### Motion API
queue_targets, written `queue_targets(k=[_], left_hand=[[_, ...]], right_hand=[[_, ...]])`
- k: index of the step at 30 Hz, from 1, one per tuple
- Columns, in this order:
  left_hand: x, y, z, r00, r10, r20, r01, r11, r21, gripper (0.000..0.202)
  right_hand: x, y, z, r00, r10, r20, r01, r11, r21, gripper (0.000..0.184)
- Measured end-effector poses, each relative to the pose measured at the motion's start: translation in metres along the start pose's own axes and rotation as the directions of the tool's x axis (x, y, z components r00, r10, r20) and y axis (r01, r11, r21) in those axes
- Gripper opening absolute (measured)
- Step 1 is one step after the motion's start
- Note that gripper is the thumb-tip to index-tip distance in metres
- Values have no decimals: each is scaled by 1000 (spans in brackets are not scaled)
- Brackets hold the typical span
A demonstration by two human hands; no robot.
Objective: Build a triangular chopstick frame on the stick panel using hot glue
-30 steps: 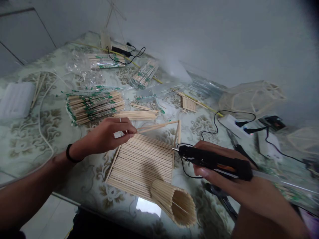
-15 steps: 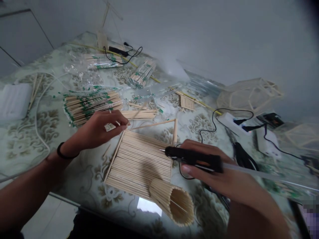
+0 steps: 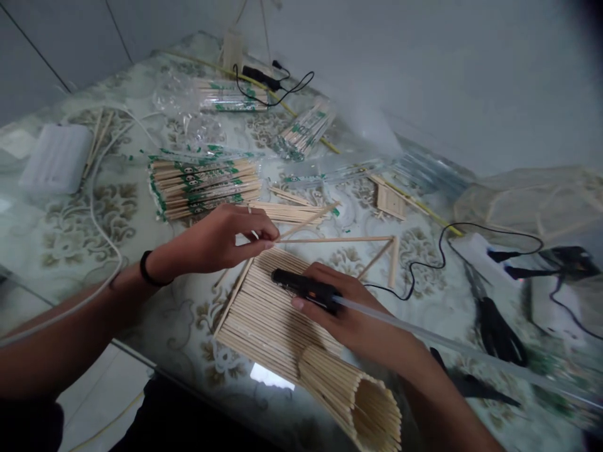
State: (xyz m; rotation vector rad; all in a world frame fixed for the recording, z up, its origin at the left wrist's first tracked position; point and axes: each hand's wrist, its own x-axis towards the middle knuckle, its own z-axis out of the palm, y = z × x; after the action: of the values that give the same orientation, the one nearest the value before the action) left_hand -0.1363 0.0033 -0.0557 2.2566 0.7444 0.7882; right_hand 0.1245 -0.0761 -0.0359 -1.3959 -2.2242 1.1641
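Observation:
A flat panel of glued wooden sticks (image 3: 268,311) lies on the table, with a rolled stick tube (image 3: 358,402) at its near right corner. My left hand (image 3: 226,238) pinches a loose wooden stick (image 3: 306,221) over the panel's far left corner. My right hand (image 3: 348,314) grips a black glue gun (image 3: 306,290), its tip pointing left over the panel's top, with a clear glue stick (image 3: 424,336) trailing out behind. A thin stick frame (image 3: 367,248) rises from the panel's far edge.
Bundles of wrapped chopsticks (image 3: 205,185) and loose sticks (image 3: 287,213) lie behind the panel. Black scissors (image 3: 494,320), a white power strip (image 3: 485,257) with black cables and a white box (image 3: 56,157) sit around. The table edge (image 3: 155,367) runs close below.
My right hand has carried the glue gun leftwards, from beside the panel's right edge to over its upper middle. My left hand's stick now tilts up to the right. The view shifted.

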Motion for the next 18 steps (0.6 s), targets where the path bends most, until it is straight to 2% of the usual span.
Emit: queue_targets(k=[3, 10, 18], left_hand=[[0, 1, 0, 999, 29, 29, -29, 1000, -5, 13], [-1, 8, -6, 1000, -8, 4, 9, 999, -36, 14], [0, 2, 3, 996, 94, 13, -94, 995, -16, 13]], right_hand=[[0, 1, 1, 1000, 2, 10, -2, 1000, -7, 20], [-13, 3, -2, 999, 33, 16, -33, 999, 6, 24], [-21, 2, -6, 1000, -19, -7, 19, 999, 43, 18]])
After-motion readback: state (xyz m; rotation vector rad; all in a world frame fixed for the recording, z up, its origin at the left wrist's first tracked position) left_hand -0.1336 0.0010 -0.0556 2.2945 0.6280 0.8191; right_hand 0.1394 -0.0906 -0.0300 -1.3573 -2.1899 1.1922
